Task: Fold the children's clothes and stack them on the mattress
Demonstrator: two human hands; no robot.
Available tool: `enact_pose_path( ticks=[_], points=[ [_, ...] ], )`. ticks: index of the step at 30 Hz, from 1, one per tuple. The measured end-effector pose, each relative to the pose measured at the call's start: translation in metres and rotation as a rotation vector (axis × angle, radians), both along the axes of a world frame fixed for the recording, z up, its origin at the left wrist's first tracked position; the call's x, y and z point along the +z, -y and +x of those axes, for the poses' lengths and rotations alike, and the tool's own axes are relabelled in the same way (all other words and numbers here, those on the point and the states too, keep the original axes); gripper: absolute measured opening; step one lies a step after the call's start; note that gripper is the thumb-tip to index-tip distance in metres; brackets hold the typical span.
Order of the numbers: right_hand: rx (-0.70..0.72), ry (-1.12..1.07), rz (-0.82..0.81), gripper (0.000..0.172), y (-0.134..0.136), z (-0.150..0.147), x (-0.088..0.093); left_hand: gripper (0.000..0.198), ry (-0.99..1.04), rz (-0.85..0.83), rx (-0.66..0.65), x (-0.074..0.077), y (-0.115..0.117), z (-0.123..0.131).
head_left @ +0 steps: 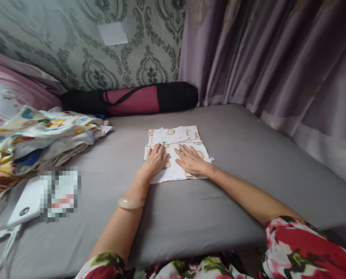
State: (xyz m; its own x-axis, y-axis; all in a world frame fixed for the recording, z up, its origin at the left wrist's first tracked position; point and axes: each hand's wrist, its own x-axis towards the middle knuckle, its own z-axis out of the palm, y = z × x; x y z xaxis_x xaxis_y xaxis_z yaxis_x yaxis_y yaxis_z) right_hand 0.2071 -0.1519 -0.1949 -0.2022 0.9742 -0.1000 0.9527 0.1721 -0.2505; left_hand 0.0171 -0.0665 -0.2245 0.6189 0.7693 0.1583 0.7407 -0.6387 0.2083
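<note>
A folded white cloth garment printed with yellow and green figures lies flat on the grey sheet in front of me. Its far part is folded over into a narrower band, and a small tag sticks out at the right edge. My left hand rests palm down on the garment's left side, fingers stretched forward. On the right side, my right hand presses flat with its fingers spread. Neither hand grips the fabric. What lies under the palms is hidden.
The grey sheet covers a bed-like surface. A heap of printed clothes lies at left, near a white power bank with cables and a pixelated item. A black and red long bag lies along the wall; purple curtains hang at right.
</note>
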Motion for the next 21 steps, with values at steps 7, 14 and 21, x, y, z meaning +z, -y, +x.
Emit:
enact_pose_path(
  ticks=[7, 14, 21],
  points=[
    [0.222, -0.081, -0.012, 0.054, 0.051, 0.019, 0.004, 0.051, -0.080, 0.026, -0.085, 0.007, 0.006, -0.004],
    [0.383, -0.212, -0.049, 0.050, 0.098, 0.027, 0.018, 0.052, -0.069, -0.082, -0.316, 0.022, 0.032, -0.032],
    [0.299, -0.382, 0.159, 0.043, 0.105, 0.046, 0.010, 0.043, -0.037, -0.186, -0.608, 0.045, 0.073, -0.049]
  ],
)
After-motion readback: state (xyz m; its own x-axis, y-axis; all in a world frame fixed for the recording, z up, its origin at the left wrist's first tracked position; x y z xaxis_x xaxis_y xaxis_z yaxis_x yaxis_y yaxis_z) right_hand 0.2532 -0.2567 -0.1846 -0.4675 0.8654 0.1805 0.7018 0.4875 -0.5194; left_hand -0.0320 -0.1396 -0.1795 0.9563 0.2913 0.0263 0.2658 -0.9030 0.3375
